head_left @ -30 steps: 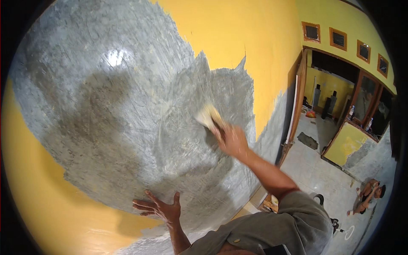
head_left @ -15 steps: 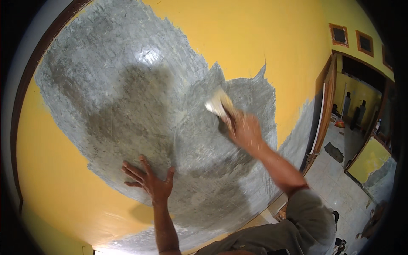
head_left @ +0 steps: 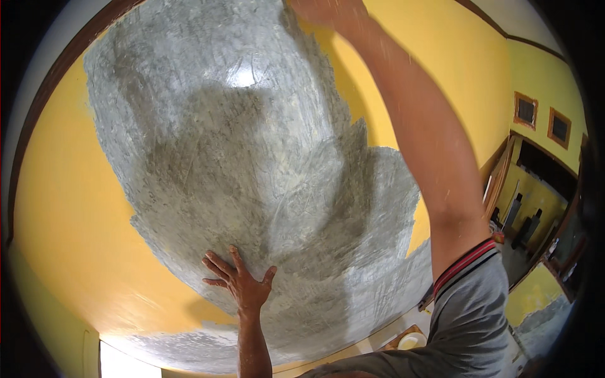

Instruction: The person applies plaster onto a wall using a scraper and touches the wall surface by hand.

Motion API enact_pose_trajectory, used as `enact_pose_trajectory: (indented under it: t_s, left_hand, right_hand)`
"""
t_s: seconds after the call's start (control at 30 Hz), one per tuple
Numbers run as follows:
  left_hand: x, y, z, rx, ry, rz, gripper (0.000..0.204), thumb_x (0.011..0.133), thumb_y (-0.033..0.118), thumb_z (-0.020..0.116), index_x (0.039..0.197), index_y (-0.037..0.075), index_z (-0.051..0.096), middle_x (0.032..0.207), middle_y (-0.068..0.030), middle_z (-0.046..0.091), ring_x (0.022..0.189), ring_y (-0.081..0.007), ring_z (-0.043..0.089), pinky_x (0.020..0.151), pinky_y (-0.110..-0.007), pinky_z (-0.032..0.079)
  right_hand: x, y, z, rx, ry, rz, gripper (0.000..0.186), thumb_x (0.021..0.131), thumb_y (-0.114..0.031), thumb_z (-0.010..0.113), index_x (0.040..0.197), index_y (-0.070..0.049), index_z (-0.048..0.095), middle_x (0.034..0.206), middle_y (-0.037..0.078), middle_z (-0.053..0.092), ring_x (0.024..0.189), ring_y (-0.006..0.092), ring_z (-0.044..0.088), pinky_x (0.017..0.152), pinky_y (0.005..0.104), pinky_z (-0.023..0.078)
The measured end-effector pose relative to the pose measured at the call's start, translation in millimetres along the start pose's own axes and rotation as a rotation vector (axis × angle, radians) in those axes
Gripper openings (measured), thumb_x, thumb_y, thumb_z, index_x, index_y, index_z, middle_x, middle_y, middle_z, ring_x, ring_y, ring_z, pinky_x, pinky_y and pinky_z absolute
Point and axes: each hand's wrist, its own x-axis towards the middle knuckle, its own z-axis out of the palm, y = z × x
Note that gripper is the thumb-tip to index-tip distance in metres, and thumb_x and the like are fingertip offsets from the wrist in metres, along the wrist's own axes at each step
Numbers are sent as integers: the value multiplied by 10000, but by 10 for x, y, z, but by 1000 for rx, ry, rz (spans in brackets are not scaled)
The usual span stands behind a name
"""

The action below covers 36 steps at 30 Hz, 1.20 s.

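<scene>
Much room between left hand (head_left: 244, 283), wide near grey patch's (head_left: 220, 157) edge, and right hand (head_left: 326, 11), grip unclear.

The grey shirt (head_left: 403, 364) has a short sleeve (head_left: 476, 309), its cuff (head_left: 465, 264) banded with red and black stripes; the ungloved left hand (head_left: 247, 291) shows pale flecks (dust-like) on its fingers (head_left: 218, 263).

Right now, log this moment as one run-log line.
left hand: spread over grey patch, contact unclear | right hand: at picture top, partly cut off | yellow paint: flanking patch
</scene>
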Motion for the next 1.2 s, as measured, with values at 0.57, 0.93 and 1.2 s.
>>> enact_pose_trajectory:
  t_s: [0.57,0.93,1.2]
  left_hand:
    - [353,787,-354,-376,171,563,768,799,563,722,1374,94,526,1507,-161,418,1452,-367,283,1131,-690,-50]
    - [819,1548,-710,-373,-169,1442,406,825,168,700,1216,70,658,1311,-108,607,1279,-270,530,1129,-491,338]
    - [1443,1616,-629,-270,173,1514,326,783,72,661,1101,12,697,1194,-156,663,1150,-310,616,944,-424,523]
  right_hand:
    - [-5904,563,527,505,-495,731,392,888,-271,708,1144,16,633,711,119,657,587,191,583,555,347,462]
    - [-4709,342,178,672,-253,660,255,869,-180,678,1026,18,643,852,238,678,790,434,669,680,439,530]
    - [-3516,191,190,586,-212,479,393,815,-38,581,1207,-3,584,927,276,661,880,472,632,728,506,517]
